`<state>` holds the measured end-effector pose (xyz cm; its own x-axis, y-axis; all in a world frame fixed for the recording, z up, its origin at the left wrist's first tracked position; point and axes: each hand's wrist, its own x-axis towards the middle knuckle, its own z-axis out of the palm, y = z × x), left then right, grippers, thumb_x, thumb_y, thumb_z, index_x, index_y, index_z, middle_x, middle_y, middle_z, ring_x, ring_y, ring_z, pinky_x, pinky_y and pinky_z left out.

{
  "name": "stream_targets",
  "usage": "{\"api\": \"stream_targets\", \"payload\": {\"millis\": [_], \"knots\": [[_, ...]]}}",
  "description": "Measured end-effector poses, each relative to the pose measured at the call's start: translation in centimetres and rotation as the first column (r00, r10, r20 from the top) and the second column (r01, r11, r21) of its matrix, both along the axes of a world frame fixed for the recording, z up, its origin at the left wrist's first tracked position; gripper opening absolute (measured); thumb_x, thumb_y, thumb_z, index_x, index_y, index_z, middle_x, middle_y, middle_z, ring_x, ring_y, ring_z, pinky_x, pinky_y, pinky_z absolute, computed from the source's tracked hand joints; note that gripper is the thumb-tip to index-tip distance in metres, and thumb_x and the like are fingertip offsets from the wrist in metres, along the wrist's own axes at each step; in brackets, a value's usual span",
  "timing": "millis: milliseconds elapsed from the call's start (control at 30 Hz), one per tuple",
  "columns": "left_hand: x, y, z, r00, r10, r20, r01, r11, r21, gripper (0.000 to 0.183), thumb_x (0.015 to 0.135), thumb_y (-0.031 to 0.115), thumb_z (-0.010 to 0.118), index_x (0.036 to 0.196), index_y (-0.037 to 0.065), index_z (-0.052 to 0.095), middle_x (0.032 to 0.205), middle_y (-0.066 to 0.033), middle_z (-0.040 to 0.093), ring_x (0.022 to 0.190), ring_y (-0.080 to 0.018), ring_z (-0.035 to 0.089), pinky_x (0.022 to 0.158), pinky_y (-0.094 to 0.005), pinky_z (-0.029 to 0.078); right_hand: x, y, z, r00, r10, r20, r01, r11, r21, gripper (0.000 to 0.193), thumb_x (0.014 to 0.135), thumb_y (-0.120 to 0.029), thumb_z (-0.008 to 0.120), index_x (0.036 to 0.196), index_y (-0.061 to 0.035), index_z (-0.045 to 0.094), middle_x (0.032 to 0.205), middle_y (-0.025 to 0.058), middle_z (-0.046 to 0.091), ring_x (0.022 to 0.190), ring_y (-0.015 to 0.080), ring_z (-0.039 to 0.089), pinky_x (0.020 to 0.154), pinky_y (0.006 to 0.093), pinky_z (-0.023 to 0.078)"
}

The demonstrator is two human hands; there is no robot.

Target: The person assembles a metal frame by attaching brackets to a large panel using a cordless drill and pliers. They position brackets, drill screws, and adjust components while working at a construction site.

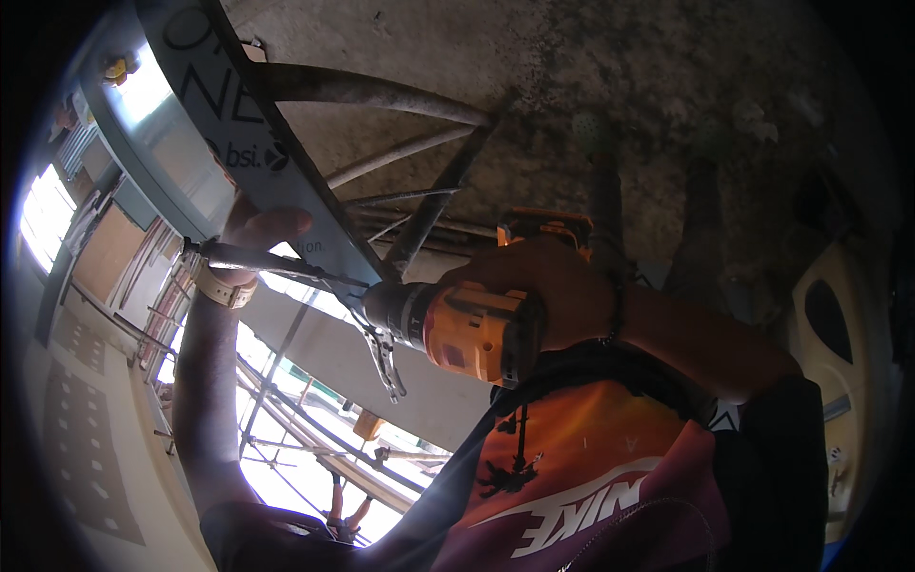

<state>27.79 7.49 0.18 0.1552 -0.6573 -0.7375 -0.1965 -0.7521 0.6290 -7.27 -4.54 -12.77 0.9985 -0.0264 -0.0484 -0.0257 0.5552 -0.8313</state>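
My right hand (pixel 562 286) is closed round the grip of an orange and black cordless drill (pixel 477 334). The drill's dark chuck points left, up against the lower edge of a long grey board (pixel 286 181) with black print; its tip is hard to make out. My left hand (pixel 262 229), with a cream-strapped watch (pixel 224 286) at the wrist, is raised to the board. Its thumb lies across the printed face, and the fingers are mostly hidden behind the edge. Locking pliers (pixel 381 357) hang beside the chuck. A dark rod-like piece (pixel 276 260) crosses in front of my left wrist.
Dark metal tubes (pixel 381 95) form a frame beneath a stained concrete surface (pixel 667 57). A pale panel with filled spots (pixel 86 448) stands at the left. Scaffold poles (pixel 305 410) and a person's legs (pixel 338 500) show against bright light. A cream curved object (pixel 829 324) is at right.
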Motion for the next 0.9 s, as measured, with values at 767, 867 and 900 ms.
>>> {"api": "stream_targets", "payload": {"millis": [767, 867, 900], "knots": [[3.3, 5.0, -0.7, 0.864, -0.386, 0.323, 0.452, 0.878, -0.159, 0.021, 0.079, 0.008, 0.082, 0.098, 0.011, 0.073, 0.101, -0.0123, 0.064, 0.087, -0.0225, 0.065, 0.069, -0.0344, 0.053, 0.1, 0.0, 0.1, 0.997, 0.081, 0.013, -0.081, 0.997, 0.017, 0.051, 0.082, -0.028, 0.084, 0.127, -0.0103, 0.069, 0.112, 0.0080, 0.072, 0.101, 0.0241, 0.073, 0.090, 0.0364, 0.058], [3.5, 4.8, -1.2, 0.829, -0.440, 0.345, 0.523, 0.829, -0.201, 0.025, 0.080, 0.008, 0.081, 0.103, 0.011, 0.072, 0.105, -0.0132, 0.064, 0.092, -0.0257, 0.064, 0.072, -0.0369, 0.053, 0.1, 0.3, 0.0, 1.000, 0.026, 0.016, -0.025, 0.999, -0.021, 0.053, 0.078, -0.033, 0.085, 0.125, -0.0125, 0.070, 0.107, 0.0074, 0.074, 0.096, 0.0261, 0.074, 0.087, 0.0377, 0.058], [3.5, 4.9, -1.2, 0.826, -0.444, 0.347, 0.529, 0.824, -0.205, 0.026, 0.080, 0.008, 0.081, 0.104, 0.011, 0.072, 0.106, -0.0134, 0.063, 0.094, -0.0266, 0.064, 0.074, -0.0377, 0.054, 0.2, 0.5, -0.1, 1.000, -0.023, 0.020, 0.024, 0.999, -0.045, 0.056, 0.075, -0.039, 0.087, 0.123, -0.0148, 0.071, 0.101, 0.0070, 0.075, 0.092, 0.0282, 0.075, 0.084, 0.0393, 0.059]]}}
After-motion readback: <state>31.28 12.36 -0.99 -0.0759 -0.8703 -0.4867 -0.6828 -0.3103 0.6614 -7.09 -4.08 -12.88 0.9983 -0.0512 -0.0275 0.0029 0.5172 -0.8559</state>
